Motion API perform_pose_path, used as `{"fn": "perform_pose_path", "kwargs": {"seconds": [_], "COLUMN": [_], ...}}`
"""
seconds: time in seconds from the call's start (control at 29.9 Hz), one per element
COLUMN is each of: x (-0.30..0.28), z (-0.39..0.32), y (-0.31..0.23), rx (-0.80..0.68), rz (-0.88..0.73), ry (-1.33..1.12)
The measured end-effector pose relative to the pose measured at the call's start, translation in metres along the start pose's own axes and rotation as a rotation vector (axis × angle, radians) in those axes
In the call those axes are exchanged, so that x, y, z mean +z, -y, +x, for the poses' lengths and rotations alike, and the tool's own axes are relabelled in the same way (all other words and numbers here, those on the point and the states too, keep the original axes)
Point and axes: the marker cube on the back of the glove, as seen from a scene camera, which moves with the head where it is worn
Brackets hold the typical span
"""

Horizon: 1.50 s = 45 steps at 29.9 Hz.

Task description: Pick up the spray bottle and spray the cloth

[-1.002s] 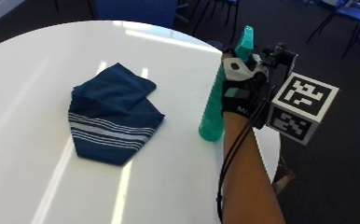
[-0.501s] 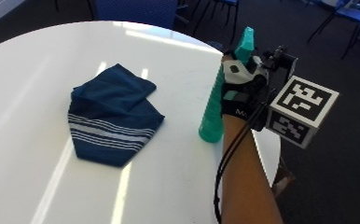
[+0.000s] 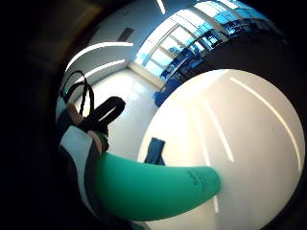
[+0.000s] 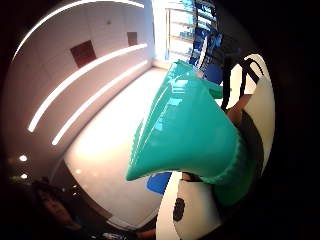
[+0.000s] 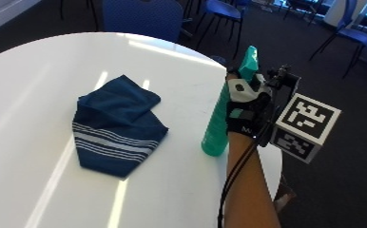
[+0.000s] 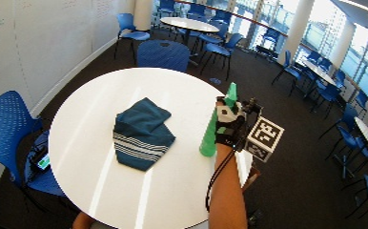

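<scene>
A tall green spray bottle [image 5: 223,116] stands near the right edge of the round white table [image 5: 38,71], tilted slightly, its base at the tabletop. My gloved right hand [image 5: 246,108] grips its upper part just under the spray head, fingers curled round it. A dark blue cloth [image 5: 115,127] with white stripes lies folded on the table, to the left of the bottle and apart from it. Both palm views are largely filled by the bottle [image 3: 153,189] [image 4: 185,130], and the cloth [image 3: 154,151] shows beyond it. The wide view shows the hand [image 6: 227,125] on the bottle [image 6: 209,137] beside the cloth [image 6: 139,133].
The table's edge runs just right of the bottle. A blue chair [image 5: 142,16] stands behind the table and another [image 6: 6,129] at its left. More chairs and a second round table [image 6: 190,24] stand farther back.
The outside picture has shifted slightly. My hand has stayed wrapped round the bottle's upper part, and bottle and cloth keep their places.
</scene>
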Motion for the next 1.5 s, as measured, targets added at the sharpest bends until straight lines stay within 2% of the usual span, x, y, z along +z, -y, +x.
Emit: {"fn": "perform_pose_path", "kwargs": {"seconds": [0.3,0.5,0.7,0.97,1.5], "x": [0.001,-0.007,0.003,0.035,0.08], "z": [0.018,0.018,-0.013,-0.044,-0.03], "y": [0.008,0.02,0.028,0.015,0.001], "rx": [0.036,0.116,0.139,0.143,0.32], "rz": [-0.039,-0.128,-0.377,-0.743,-1.133], "ry": [0.012,0.081,0.095,-0.112,-0.509]}}
